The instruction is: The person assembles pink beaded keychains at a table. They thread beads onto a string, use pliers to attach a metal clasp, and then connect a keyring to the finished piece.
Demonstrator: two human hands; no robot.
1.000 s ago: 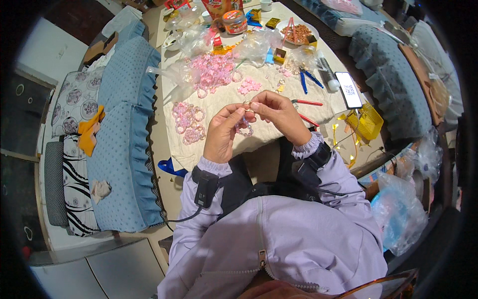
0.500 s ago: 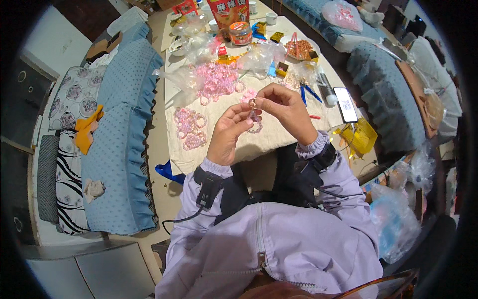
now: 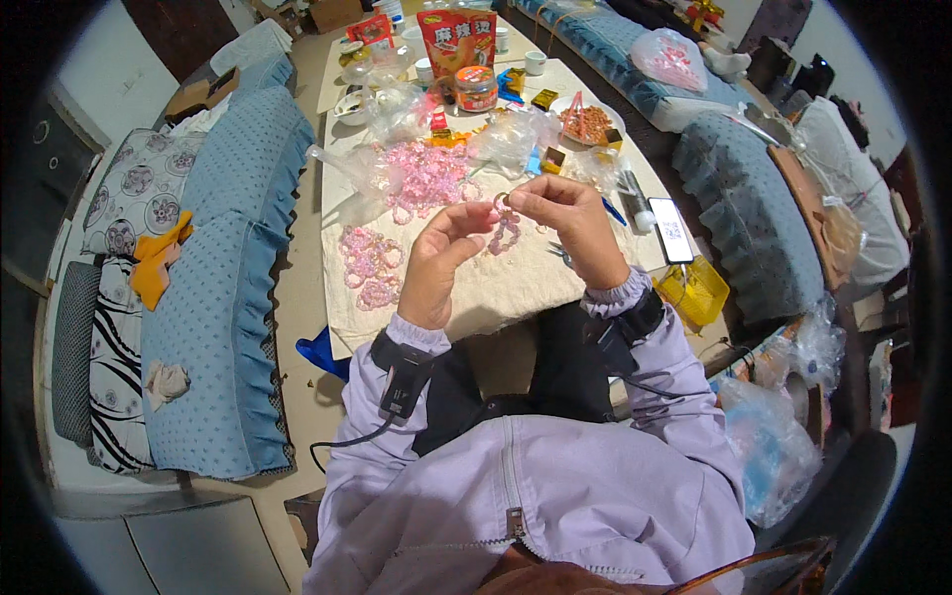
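Observation:
Between my hands hangs a bracelet of pink and lilac beads (image 3: 503, 238) above the near part of the table. My right hand (image 3: 578, 226) pinches its upper end with thumb and forefinger, where a small ring-like piece shows. My left hand (image 3: 439, 263) is held beside the bracelet, its thumb and fingers apart and its fingertips close to the beads. Below to the left, several beaded bracelets (image 3: 369, 260) lie in a group on the cloth. Farther back spreads a larger heap of pink beaded strands (image 3: 426, 174). Blue-handled pliers (image 3: 614, 210) are partly hidden behind my right hand.
A lit phone (image 3: 671, 231) lies at the table's right edge, above a yellow basket (image 3: 706, 290). Clear plastic bags (image 3: 511, 142), a lidded jar (image 3: 476, 91), a red food packet (image 3: 454, 42) and a plate of nuts (image 3: 567, 103) crowd the back. Blue-covered seats (image 3: 223, 297) flank the table.
My left thumb and fingers have spread apart and come away from the bracelet, while my right hand keeps its pinch. The view has shifted slightly.

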